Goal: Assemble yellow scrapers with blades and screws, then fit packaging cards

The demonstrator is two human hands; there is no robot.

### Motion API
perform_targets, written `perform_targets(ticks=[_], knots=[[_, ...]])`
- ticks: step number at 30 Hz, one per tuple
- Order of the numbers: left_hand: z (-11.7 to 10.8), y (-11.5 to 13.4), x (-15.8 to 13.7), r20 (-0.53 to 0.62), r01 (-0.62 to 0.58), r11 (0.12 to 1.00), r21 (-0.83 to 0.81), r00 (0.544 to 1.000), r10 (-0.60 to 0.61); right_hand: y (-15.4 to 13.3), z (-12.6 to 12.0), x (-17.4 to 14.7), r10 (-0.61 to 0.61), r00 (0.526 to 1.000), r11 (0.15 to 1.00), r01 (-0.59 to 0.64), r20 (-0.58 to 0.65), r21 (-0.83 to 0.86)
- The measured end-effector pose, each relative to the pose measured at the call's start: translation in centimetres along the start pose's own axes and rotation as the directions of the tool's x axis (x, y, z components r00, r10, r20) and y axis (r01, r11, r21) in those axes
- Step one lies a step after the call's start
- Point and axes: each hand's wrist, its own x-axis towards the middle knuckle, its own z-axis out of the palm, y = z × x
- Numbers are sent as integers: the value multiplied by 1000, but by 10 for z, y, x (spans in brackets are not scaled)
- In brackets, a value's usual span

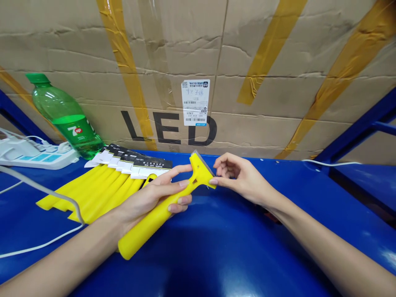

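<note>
A yellow scraper (pixel 157 212) with a long handle and a wide head lies slanted in my left hand (pixel 163 189), its head pointing up and to the right. My left fingers and thumb are wrapped round the upper handle, and the index finger reaches up behind the head. A thin greyish blade edge (pixel 202 159) runs along the head's far side. My right hand (pixel 238 175) has its fingers curled, with the thumb tip on the lower corner of the head. To the left, several more yellow scrapers (pixel 102 189) lie overlapped in a row, black-and-white cards (pixel 151 165) over their heads.
A green 7up bottle (pixel 68 115) leans against the large taped carton (pixel 173 49) at the back. Beside it are a white power strip (pixel 40 154) with plugs and a loose white cable (pixel 74 204). Everything rests on a blue shelf (pixel 216 247) with blue side bars (pixel 359 132).
</note>
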Motion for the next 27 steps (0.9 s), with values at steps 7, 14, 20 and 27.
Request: perform_targets(ticks=[7,14,20,27], knots=[[-3,7,4,-157,-58,996,74,985,69,-3,-13,-1,101,985,980,-75,141,-183],[-6,2,9,-240,-49,997,63,969,63,4,-6,-5,-12,953,786,195,302,-586],[-4,2,9,-257,-70,993,91,962,92,12,-6,-3,-82,917,734,321,391,-598],[-6,0,10,-268,-80,993,88,958,101,11,-4,-5,-121,907,733,355,403,-580]])
